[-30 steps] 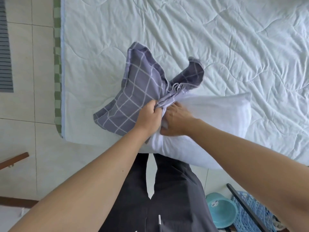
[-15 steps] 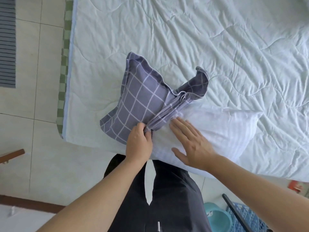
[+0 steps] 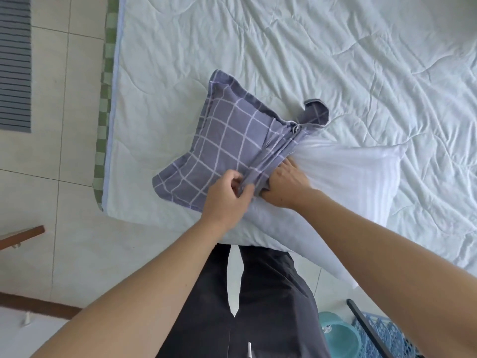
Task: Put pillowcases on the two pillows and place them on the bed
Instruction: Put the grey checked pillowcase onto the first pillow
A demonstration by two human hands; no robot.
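Note:
A grey-purple checked pillowcase covers the left end of a white pillow that lies across the near edge of the bed. The case's open rim is bunched in folds at the pillow's middle. My left hand grips those bunched folds at the near side. My right hand lies on the pillow just right of the rim, its fingertips tucked under the cloth edge. Only one pillow is in view.
The bed carries a white quilted cover with a green checked trim along its left edge. Tiled floor lies to the left, with a wooden piece near it. A teal bin and a blue basket stand at the lower right.
My right hand slid from lying flat on the pillow to the case's rim, fingertips under the cloth. The case now covers more of the pillow's left end and looks fuller.

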